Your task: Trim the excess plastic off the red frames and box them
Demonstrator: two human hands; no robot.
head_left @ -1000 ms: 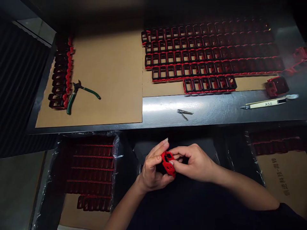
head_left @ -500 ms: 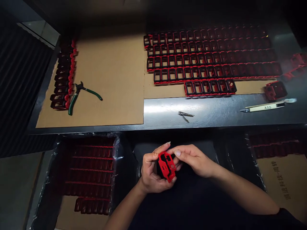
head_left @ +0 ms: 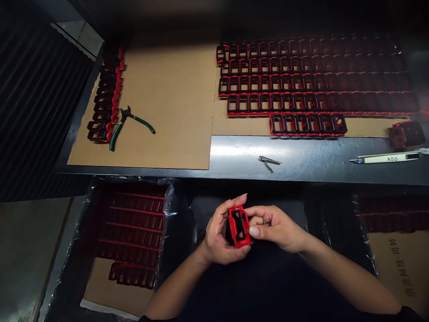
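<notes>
A red-and-black plastic housing (head_left: 239, 227), with an opening through it, is held over my lap in front of the bench edge. My left hand (head_left: 219, 235) wraps round its left side, fingers at the upper end and thumb at the lower end. At its right side, my right hand (head_left: 273, 228) grips the edge with bent fingers, the thumb tip against the red wall. The inner faces of the housing and some right fingertips are partly hidden.
Rows of similar housings (head_left: 264, 103) stand on cardboard (head_left: 167, 143) at right, with another column at left. Green-handled cutting pliers (head_left: 117, 133), nail clippers (head_left: 269, 162) and a knife marked A55 (head_left: 385, 158) lie on the bench. Plastic-lined boxes (head_left: 169, 201) with housings flank my lap.
The housing has turned, so its opening faces me more. My right thumb has come down along its right side. The whole view has shifted, with the bench appearing further right.
</notes>
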